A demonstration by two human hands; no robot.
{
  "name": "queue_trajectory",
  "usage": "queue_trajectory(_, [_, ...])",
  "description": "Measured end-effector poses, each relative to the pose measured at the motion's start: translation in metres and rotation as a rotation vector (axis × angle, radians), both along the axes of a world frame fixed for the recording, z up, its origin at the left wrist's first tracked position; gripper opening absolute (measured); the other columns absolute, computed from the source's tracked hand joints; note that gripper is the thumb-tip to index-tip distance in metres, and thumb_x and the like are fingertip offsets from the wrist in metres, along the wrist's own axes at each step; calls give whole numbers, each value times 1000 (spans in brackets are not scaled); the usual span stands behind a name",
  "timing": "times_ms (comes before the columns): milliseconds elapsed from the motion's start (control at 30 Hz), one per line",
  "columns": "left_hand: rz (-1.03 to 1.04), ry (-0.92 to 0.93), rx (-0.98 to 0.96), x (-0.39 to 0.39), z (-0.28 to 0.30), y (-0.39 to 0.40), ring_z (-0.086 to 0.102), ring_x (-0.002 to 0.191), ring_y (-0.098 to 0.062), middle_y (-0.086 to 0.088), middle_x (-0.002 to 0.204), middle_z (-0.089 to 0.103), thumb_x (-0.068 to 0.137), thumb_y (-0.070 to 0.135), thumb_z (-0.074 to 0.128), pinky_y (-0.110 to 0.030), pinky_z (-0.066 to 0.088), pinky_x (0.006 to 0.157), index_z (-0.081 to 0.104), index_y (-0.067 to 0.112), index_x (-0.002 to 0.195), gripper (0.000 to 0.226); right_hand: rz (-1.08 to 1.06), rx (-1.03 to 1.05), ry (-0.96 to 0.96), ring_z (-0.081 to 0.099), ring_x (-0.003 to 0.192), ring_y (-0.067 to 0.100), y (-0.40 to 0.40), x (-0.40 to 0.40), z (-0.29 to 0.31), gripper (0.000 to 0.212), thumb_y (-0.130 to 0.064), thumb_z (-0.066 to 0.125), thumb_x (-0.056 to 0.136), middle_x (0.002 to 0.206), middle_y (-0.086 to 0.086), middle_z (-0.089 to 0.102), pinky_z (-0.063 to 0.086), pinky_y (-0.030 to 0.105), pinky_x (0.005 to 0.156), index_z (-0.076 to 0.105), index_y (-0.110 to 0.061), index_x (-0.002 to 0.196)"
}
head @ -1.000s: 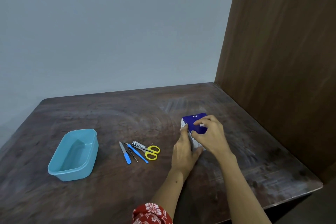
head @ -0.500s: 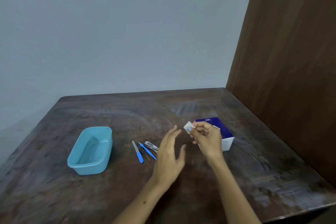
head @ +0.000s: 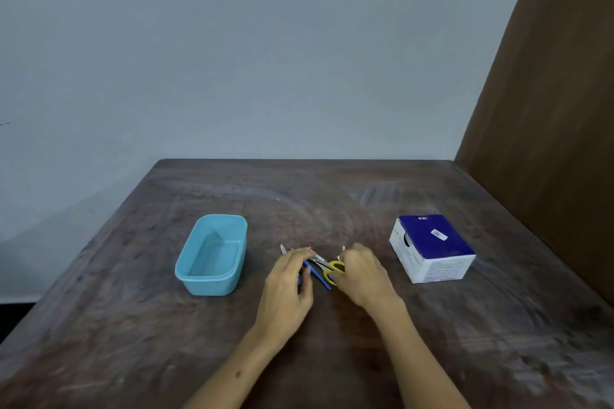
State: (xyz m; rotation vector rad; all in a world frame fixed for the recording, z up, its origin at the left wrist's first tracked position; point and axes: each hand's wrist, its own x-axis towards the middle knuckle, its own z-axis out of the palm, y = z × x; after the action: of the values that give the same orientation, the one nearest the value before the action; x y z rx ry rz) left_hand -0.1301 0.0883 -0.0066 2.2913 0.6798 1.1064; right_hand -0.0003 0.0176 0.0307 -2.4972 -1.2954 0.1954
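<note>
My left hand (head: 288, 282) lies over a small set of manicure tools on the table, its fingers stretched across the blue-handled ones (head: 320, 277). A metal file tip (head: 283, 248) pokes out beyond the fingers, and a nail clipper (head: 319, 258) shows between my hands. My right hand (head: 363, 272) is curled next to the yellow-handled scissors (head: 335, 267) and pinches a small white packet (head: 342, 249) at its fingertips. Most of the tools are hidden under my left hand.
A light blue plastic tub (head: 207, 282) stands to the left of the tools. A blue and white cardboard box (head: 432, 242) sits at the right. The dark wooden table (head: 332, 192) meets a grey wall behind and a brown panel on the right.
My right hand took a small white packet out of the box and carried it left to the tools. My left hand left the box and came down over the tools. The view shifted left.
</note>
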Motion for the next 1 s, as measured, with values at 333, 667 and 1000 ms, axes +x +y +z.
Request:
queue_trajectory(333, [46, -25, 29, 14, 4, 8, 51, 110, -8, 0, 119, 61, 82, 13, 50, -11, 35, 95, 63, 12, 106, 27, -130, 53, 379, 55, 52, 14, -3, 13, 7, 36, -29, 83, 52, 63, 5, 64, 44, 28, 44, 67, -1, 69])
queue_trajectory(667, [60, -93, 5, 31, 1, 24, 54, 114, -13, -3, 122, 60, 89, 30, 46, -20, 42, 96, 58, 8, 119, 39, -201, 712, 892, 53, 44, 10, 12, 29, 4, 15, -13, 81, 70, 61, 2, 67, 46, 21, 50, 70, -3, 69])
queue_trajectory(1000, [16, -330, -292, 38, -2, 33, 67, 88, 1, 17, 98, 71, 85, 7, 61, -18, 54, 74, 60, 31, 116, 40, -103, 946, 875, 60, 51, 11, 58, 9, -25, 5, -5, 75, 76, 65, 12, 69, 50, 24, 53, 71, -5, 73])
